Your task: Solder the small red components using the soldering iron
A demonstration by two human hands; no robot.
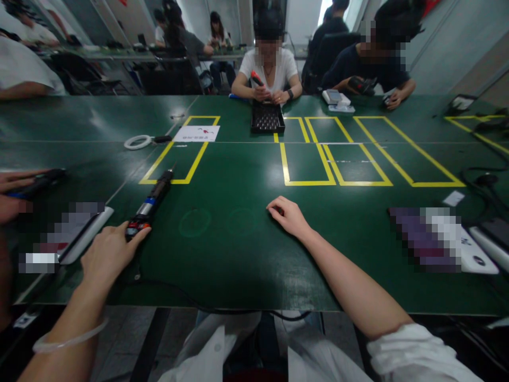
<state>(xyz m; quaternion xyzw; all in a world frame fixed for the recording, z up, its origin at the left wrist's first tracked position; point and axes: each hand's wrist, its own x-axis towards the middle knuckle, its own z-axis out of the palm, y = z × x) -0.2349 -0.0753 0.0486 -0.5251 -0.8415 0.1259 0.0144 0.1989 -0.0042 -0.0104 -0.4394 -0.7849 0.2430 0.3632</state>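
Observation:
An electric screwdriver [153,200] with a black body, a blue band and a red rear end lies on the green table [238,254], tip pointing away from me. My left hand [107,254] reaches to its rear end, with thumb and fingers closed on that end. A cable runs from there along the table's near edge. My right hand [288,215] rests on the table near the middle, fingers curled down with the tips on the surface. What lies under them is hidden.
Yellow tape rectangles [310,183] mark the table. A white tape ring [137,141] and a paper card [198,133] lie far left. Across, a person in white works over a black tray [267,119]. Another person's hand [16,183] holds a dark tool at left. White devices [477,257] lie right.

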